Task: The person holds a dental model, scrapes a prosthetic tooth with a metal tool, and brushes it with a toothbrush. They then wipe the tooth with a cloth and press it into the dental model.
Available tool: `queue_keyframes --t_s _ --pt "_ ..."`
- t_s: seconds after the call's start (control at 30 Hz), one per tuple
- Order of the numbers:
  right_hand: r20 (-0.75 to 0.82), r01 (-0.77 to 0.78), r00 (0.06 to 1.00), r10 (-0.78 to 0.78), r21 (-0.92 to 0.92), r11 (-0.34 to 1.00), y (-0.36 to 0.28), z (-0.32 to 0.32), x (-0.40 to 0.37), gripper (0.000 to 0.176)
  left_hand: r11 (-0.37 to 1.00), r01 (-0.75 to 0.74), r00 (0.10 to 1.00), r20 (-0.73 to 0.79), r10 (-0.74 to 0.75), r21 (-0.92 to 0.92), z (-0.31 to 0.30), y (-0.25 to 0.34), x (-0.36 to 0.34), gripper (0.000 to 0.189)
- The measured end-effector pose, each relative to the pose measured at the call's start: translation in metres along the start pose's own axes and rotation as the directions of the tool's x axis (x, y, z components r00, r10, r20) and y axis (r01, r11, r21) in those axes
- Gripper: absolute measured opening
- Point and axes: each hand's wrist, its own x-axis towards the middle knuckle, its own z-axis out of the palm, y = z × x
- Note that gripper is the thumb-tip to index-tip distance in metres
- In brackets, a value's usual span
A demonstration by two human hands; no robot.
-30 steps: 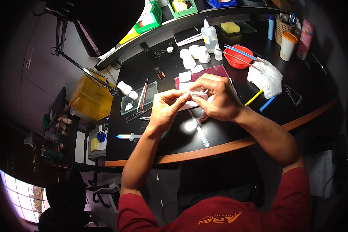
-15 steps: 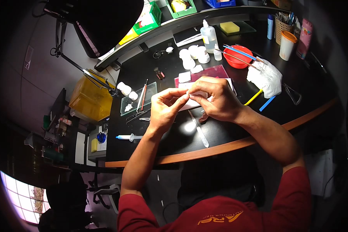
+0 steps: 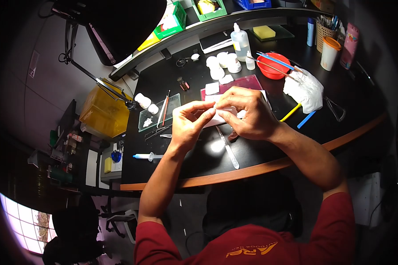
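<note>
My left hand (image 3: 191, 123) and my right hand (image 3: 250, 112) meet fingertip to fingertip above the middle of the black table. Both are closed in a pinch on something tiny at the fingertips, too small to make out. Under and behind them lie a white sheet (image 3: 211, 121) and a dark red board (image 3: 246, 83) with a white pad (image 3: 212, 88) on it. Just below the hands, a spatula-like metal tool (image 3: 231, 154) rests on the table.
A glass slab (image 3: 147, 116) with brushes is at left, near a syringe (image 3: 148, 156). Farther back stand white jars (image 3: 216, 70), a clear bottle (image 3: 240, 44) and a red bowl (image 3: 268, 70). A crumpled white tissue (image 3: 306, 93) and a lidded cup (image 3: 328, 55) are at right.
The fingers of my right hand have shifted slightly at the pinch. The whole view has moved a little; the objects on the table rest as before.
</note>
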Motion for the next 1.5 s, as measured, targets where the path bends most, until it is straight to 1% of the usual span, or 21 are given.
queue_keyframes --t_s 0.1,0.2,0.3,0.5,0.63,0.7,0.8,1.0,1.1,1.2,1.3,1.4,1.5 --pt "-0.04 -0.004 0.999 0.004 0.015 1.0 0.004 0.003 0.0 0.011 0.999 -0.038 0.999 -0.008 0.039 0.008 0.002 0.003 0.0 0.032" --pt "-0.034 -0.171 0.984 0.174 0.078 0.982 -0.004 0.002 -0.001 0.01 0.998 -0.064 0.998 0.004 0.063 0.022 0.002 0.003 0.0 0.035" --pt "0.032 -0.22 0.975 0.218 0.054 0.974 -0.007 -0.003 0.0 0.011 0.996 -0.079 0.997 0.006 0.079 0.042 0.003 0.004 0.0 0.035" --pt "0.009 -0.128 0.992 0.129 -0.069 0.989 -0.004 -0.003 -0.001 0.011 0.994 -0.093 0.996 0.014 0.092 0.057 0.006 0.009 -0.001 0.035" --pt "0.02 -0.107 0.994 0.109 -0.066 0.992 -0.003 -0.002 -0.001 0.011 0.992 -0.082 0.997 0.003 0.082 0.096 0.005 0.007 0.0 0.036" --pt "0.019 -0.093 0.995 0.094 -0.062 0.994 -0.001 -0.002 -0.001 0.01 0.99 -0.09 0.996 0.0 0.091 0.105 0.005 0.006 0.0 0.04" --pt "0.02 -0.128 0.991 0.13 -0.064 0.99 -0.002 -0.003 -0.002 0.01 0.992 -0.096 0.995 -0.005 0.097 0.082 0.006 0.005 0.0 0.047" --pt "0.009 -0.203 0.979 0.203 0.037 0.978 -0.006 -0.003 -0.001 0.01 0.994 -0.081 0.997 -0.007 0.081 0.068 0.008 0.01 -0.001 0.058" --pt "-0.052 -0.125 0.991 0.126 0.035 0.992 -0.002 0.001 -0.002 0.01 0.996 -0.065 0.998 -0.008 0.066 0.06 0.008 0.012 -0.001 0.059" --pt "-0.053 -0.072 0.996 0.071 -0.004 0.997 -0.002 0.003 -0.002 0.01 0.997 -0.048 0.998 -0.027 0.05 0.055 0.008 0.013 -0.002 0.059" --pt "-0.048 -0.085 0.995 0.085 0.01 0.996 -0.001 0.003 -0.002 0.01 0.995 -0.086 0.996 -0.03 0.088 0.053 0.008 0.012 -0.001 0.061" --pt "0.019 -0.125 0.992 0.126 -0.031 0.992 -0.006 -0.002 -0.002 0.01 0.991 -0.131 0.991 -0.025 0.132 0.035 0.008 0.008 -0.001 0.066" --pt "0.02 -0.133 0.991 0.133 -0.014 0.991 -0.005 -0.002 -0.002 0.01 0.987 -0.152 0.988 -0.019 0.153 0.047 0.007 0.008 0.0 0.07"
